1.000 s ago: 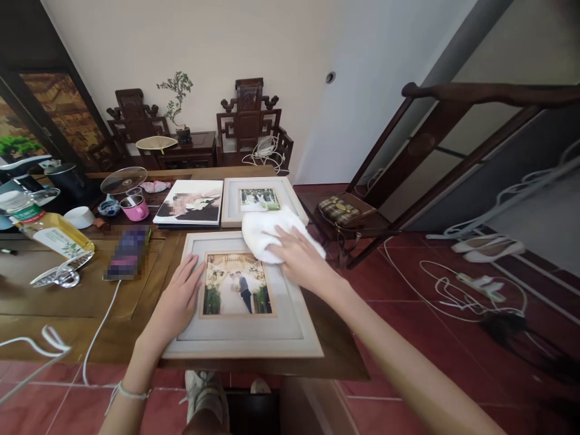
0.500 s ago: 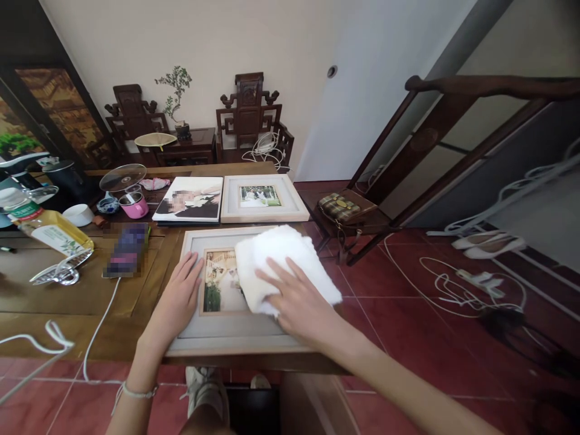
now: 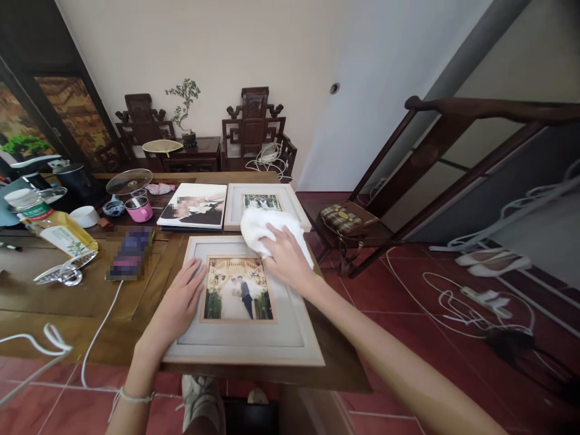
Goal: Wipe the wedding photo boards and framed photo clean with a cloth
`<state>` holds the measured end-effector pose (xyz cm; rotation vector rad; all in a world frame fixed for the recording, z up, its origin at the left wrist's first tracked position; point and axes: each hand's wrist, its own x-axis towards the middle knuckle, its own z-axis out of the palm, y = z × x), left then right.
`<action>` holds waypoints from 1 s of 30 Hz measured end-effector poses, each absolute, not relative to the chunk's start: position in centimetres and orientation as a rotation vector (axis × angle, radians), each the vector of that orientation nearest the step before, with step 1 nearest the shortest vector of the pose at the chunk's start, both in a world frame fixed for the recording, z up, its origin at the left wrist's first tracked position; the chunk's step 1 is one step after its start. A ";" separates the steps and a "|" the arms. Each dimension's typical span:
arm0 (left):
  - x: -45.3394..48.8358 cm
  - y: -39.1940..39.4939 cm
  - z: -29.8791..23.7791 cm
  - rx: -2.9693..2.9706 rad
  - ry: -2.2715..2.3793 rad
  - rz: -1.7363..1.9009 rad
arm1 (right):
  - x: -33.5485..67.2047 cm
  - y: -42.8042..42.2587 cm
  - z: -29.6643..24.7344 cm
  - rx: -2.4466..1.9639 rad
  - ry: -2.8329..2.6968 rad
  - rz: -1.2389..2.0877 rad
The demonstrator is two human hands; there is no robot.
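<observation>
A light wooden picture frame (image 3: 254, 355) with a wedding photo in its middle lies flat at the table's front edge. My left hand (image 3: 179, 302) rests along the frame's left side, fingers stretched out and holding nothing. Over the frame's far right corner, my right hand (image 3: 287, 257) has its fingers pressed on a white cloth (image 3: 274, 226). The cloth also covers part of a second picture frame (image 3: 296, 208) lying behind the first. Beside that second frame is a photo album (image 3: 194, 205) with a picture on its cover.
On the table's left are a phone (image 3: 131, 254) with a white cable, a hair claw clip (image 3: 67, 272), an oil bottle (image 3: 54, 226) and a pink cup (image 3: 139, 208). A wooden chair (image 3: 426, 145) holding a plaid bag (image 3: 344, 216) stands to the right.
My right hand has moved the white cloth away from me, off the photo to the frame's far right corner. My left hand has stayed at the left side.
</observation>
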<state>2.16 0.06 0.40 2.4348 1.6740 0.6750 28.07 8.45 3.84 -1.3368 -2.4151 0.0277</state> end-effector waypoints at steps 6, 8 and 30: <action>2.2 -0.1 0.1 2.434 1.708 0.723 | 27.2 5.3 4.4 -1.246 -2.673 0.108; 2.2 -0.1 0.1 2.439 1.709 0.728 | 27.9 1.7 5.0 -1.208 -2.726 0.225; 2.4 -0.2 0.5 2.461 1.670 0.664 | 27.6 7.5 4.3 -1.215 -2.713 -0.010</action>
